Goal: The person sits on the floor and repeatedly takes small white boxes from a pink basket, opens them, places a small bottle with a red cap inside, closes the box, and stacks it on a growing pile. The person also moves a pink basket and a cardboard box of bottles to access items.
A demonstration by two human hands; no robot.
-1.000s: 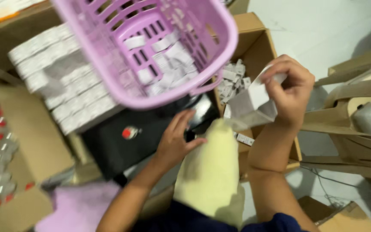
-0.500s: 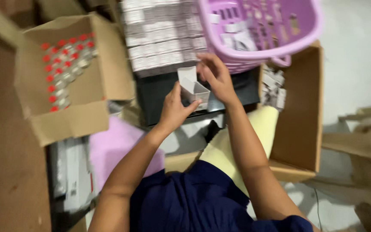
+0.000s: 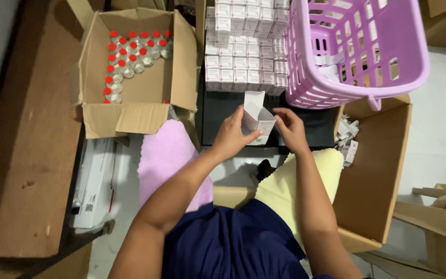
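Both my hands hold one small white carton [image 3: 258, 117] with its top flap standing open, above a black tray [image 3: 218, 116]. My left hand [image 3: 232, 135] grips its left side and bottom. My right hand [image 3: 289, 128] touches its right edge with the fingertips. Rows of shut white cartons [image 3: 241, 49] are stacked just behind. A cardboard box [image 3: 135, 93] to the left holds several small glass vials with red caps [image 3: 122, 59].
A purple plastic basket [image 3: 354, 49] with flat cartons inside stands at the upper right. An open cardboard box [image 3: 375, 170] with loose white pieces [image 3: 348, 140] lies on the right. A pink cloth [image 3: 169, 155] and a yellow cloth [image 3: 290, 188] cover my knees. A brown board [image 3: 24, 144] lies on the left.
My right hand came down from the right-hand box with the white carton; now both hands hold it over the black tray. The view has shifted left and down.
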